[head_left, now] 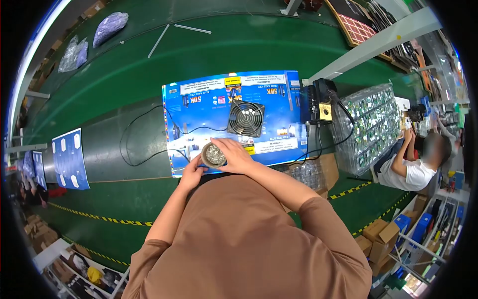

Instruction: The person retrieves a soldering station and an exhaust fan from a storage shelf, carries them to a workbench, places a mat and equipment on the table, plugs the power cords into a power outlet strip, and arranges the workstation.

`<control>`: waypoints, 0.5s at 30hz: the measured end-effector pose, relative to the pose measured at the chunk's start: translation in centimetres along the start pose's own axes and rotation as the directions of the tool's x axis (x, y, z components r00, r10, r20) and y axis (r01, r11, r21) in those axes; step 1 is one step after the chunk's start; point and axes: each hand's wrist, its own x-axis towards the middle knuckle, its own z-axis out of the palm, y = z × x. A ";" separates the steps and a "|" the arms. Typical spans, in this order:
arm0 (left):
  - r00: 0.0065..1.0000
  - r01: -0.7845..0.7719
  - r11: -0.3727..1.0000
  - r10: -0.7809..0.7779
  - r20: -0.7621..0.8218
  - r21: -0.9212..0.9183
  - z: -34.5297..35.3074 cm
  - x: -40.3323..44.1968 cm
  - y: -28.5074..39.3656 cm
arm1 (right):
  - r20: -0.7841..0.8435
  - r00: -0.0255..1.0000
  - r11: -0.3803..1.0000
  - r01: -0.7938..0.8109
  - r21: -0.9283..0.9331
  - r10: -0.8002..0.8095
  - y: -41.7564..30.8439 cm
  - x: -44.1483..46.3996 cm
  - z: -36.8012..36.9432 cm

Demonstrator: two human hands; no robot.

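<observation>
A small round cup (214, 155) with a grey-brown rim sits close in front of my body, at the near edge of the blue printed sheet (199, 119). Silvery bits, too small to name, lie inside it. My right hand (233, 155) curls round the cup's right and far side. On its near left side, my left hand (191, 174) has its fingers closed against the cup wall. Just beyond my right hand, a square black fan (246, 118) with a wire guard rests on the sheet, its cable running off to the left.
A black soldering station (321, 102) with cables stands at the sheet's right edge. Further right are stacked clear trays of green circuit boards (368, 124) and a seated co-worker (413, 169). Another blue sheet (70, 158) lies left; purple bags (110, 28) lie far left.
</observation>
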 end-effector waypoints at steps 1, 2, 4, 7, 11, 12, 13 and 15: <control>1.000 0.000 1.000 0.000 0.002 0.000 0.1 -0.2 0.4 | -0.001 1.000 1.000 -0.002 0.000 0.002 0.2 -0.1 0.2; 0.999 -0.041 0.995 0.041 -0.002 0.087 0.2 -0.4 0.7 | 0.009 1.000 0.999 -0.010 -0.038 0.010 0.4 -0.2 0.4; 0.997 -0.080 0.982 0.082 -0.003 0.170 0.3 -0.6 1.0 | 0.022 1.000 0.997 -0.017 -0.076 0.019 0.2 -0.3 0.2; 0.999 -0.042 0.992 0.043 -0.001 0.118 0.1 -0.3 0.9 | 0.003 0.999 0.994 0.044 -0.101 -0.044 0.3 -0.9 -1.5; 1.000 0.001 0.996 0.001 -0.025 0.092 0.0 -0.1 0.8 | -0.472 0.846 0.963 -0.266 0.030 0.249 5.9 -0.2 -5.5; 1.000 0.006 0.996 -0.003 -0.023 0.091 0.0 -0.1 0.9 | -0.520 0.815 0.958 -0.286 0.024 0.256 7.9 0.2 -6.8; 1.000 0.003 0.996 -0.001 -0.025 0.090 0.1 -0.1 0.9 | -0.567 0.781 0.952 -0.305 0.020 0.261 9.7 0.6 -7.9; 0.999 0.018 0.996 -0.016 -0.030 0.084 0.2 -0.1 1.1 | -0.561 0.780 0.929 -0.366 -0.048 0.278 12.4 1.2 -9.0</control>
